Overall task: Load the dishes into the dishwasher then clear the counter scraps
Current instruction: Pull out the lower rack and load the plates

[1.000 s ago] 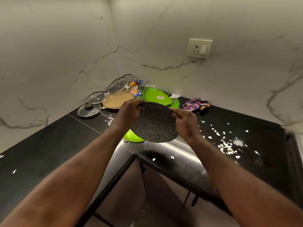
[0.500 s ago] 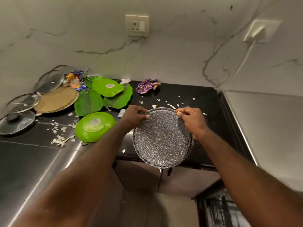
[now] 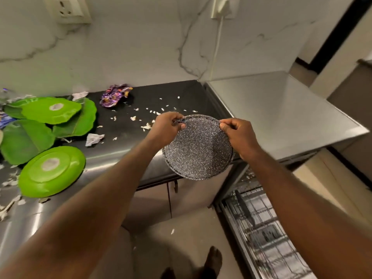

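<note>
The left hand (image 3: 167,127) pinches the far left rim of a dark speckled plate (image 3: 198,150), fingers curled over the edge. The right hand (image 3: 238,135) pinches the far right rim in the same way, so both hands hold the plate between them. The plate is in the air, tilted with its face toward the camera, over the near edge of the black counter (image 3: 128,125) and up and to the left of the open dishwasher rack (image 3: 261,228), which sits low on the right.

White scraps (image 3: 147,126) lie scattered on the counter just beyond the left hand, with a crumpled paper piece (image 3: 94,139) further left and a purple wrapper (image 3: 115,95) near the far wall. On the left of the counter a round green plate (image 3: 50,171) lies near, and leaf-shaped green plates (image 3: 50,110) overlap behind it. To the right of the counter stands a steel top (image 3: 281,111). A wall socket (image 3: 68,9) is at the far left, and a plug with a white cord (image 3: 217,47) at the far right.
</note>
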